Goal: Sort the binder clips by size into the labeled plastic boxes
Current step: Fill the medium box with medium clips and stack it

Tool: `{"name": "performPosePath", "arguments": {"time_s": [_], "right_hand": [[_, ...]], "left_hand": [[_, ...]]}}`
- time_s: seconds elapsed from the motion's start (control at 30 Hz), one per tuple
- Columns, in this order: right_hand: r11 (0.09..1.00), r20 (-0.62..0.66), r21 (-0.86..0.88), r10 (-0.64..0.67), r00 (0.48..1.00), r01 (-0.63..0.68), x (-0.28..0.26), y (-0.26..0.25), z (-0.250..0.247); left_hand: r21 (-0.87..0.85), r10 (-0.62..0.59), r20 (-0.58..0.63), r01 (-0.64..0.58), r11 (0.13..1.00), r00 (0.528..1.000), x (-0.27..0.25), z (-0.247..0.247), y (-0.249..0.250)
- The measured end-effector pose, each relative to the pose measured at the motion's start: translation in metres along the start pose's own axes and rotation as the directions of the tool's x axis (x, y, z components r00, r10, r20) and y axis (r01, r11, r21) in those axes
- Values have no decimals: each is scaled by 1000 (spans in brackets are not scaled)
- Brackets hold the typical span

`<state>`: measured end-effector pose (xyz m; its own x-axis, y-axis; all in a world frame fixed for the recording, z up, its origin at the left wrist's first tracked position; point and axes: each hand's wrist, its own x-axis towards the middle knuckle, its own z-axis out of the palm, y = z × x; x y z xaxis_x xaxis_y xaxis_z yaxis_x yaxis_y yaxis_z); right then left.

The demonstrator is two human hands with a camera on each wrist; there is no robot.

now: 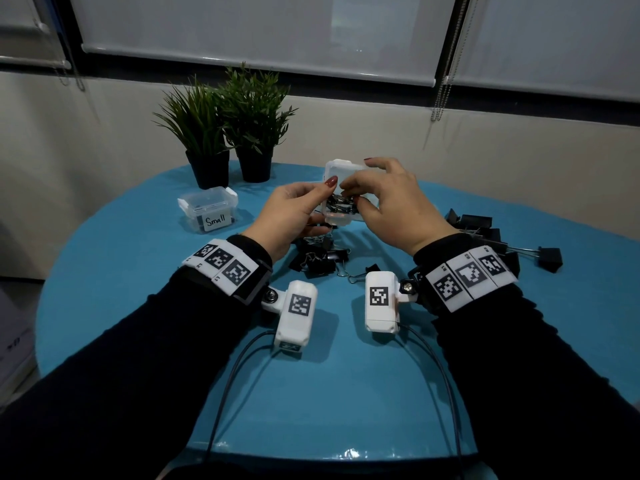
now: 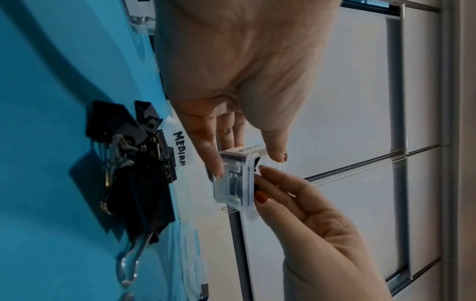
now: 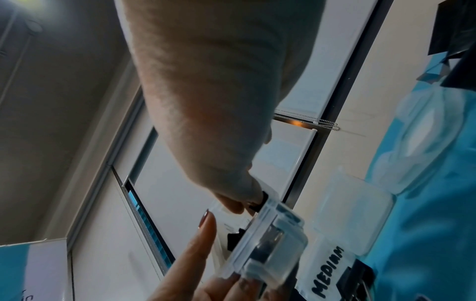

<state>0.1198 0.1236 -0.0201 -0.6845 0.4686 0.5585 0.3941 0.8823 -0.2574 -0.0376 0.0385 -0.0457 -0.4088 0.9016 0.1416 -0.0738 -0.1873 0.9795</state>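
Above the blue tabletop (image 1: pixel 138 306) the left hand (image 1: pixel 291 216) grips a small clear box (image 2: pixel 235 179) — fingers under it, thumb on its rim. The right hand (image 1: pixel 391 209) pinches a small black binder clip (image 2: pixel 256 185) at the box's open mouth. Larger black clips (image 1: pixel 318 258) lie heaped below — a box labeled "Small" (image 1: pixel 209 213) sits to the left.

You have two hands in view, your left hand (image 1: pixel 294 211) and right hand (image 1: pixel 394 206). Three clear plastic boxes show: one labeled Small (image 1: pixel 207 209), one labeled Medium (image 2: pixel 180 150), one held up (image 1: pixel 341 188). Two potted plants (image 1: pixel 228 126) stand on one counter (image 1: pixel 138 306). The loose binder clips (image 1: pixel 481 230) overlap too much to count.
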Motion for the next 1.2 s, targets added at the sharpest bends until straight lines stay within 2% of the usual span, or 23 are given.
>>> {"name": "performPosePath", "arguments": {"time_s": [0.17, 0.27, 0.33, 0.37, 0.4, 0.43, 0.47, 0.53, 0.6, 0.67, 0.73, 0.97, 1.1, 1.13, 1.2], "right_hand": [[996, -41, 94, 1, 999, 3, -1, 1, 2], [979, -260, 202, 22, 965, 32, -1, 0, 0], [967, -346, 255, 121, 930, -31, 0, 1, -3], [952, -313, 286, 197, 929, -106, 0, 0, -5], [936, -215, 290, 269, 939, -201, -1, -1, -8], [921, -56, 251, 322, 945, -299, -2, -1, -10], [907, 134, 188, 356, 925, -376, -3, -1, -10], [889, 470, 64, 375, 799, -454, -9, 0, -9], [895, 632, -25, 359, 687, -446, -12, 1, -6], [892, 676, -54, 364, 640, -450, -13, 4, -3], [876, 676, -37, 376, 634, -480, -12, 6, -2], [894, 667, 20, 322, 672, -448, -13, 2, -9], [897, 722, 61, 264, 640, -438, -13, 3, -8], [889, 722, 99, 245, 647, -448, -13, 4, -9], [843, 694, 253, 183, 696, -474, -13, 7, -11]], "left_hand": [[-6, -1, -10, 1, 1000, 1000, 1, 0, 0], [-20, -6, -28, 5, 1000, 1000, 2, -3, -1], [-42, -20, -58, 18, 999, 998, 5, -6, -2], [-53, -29, -73, 25, 998, 997, 7, -8, -2], [-62, -38, -88, 32, 998, 995, 9, -9, -3], [-68, -44, -102, 37, 997, 994, 10, -11, -3], [-77, -49, -110, 40, 996, 993, 11, -11, -4], [-88, -55, -115, 45, 995, 992, 12, -12, -5], [-86, -60, -112, 50, 995, 992, 13, -12, -5], [-77, -62, -110, 54, 996, 992, 14, -12, -6], [-69, -62, -106, 55, 996, 992, 15, -12, -6], [-44, -60, -92, 56, 997, 994, 14, -13, -6], [-40, -55, -97, 52, 998, 994, 13, -12, -6], [-40, -55, -96, 51, 998, 994, 12, -11, -6], [-38, -54, -95, 50, 998, 994, 10, -10, -5]]}}
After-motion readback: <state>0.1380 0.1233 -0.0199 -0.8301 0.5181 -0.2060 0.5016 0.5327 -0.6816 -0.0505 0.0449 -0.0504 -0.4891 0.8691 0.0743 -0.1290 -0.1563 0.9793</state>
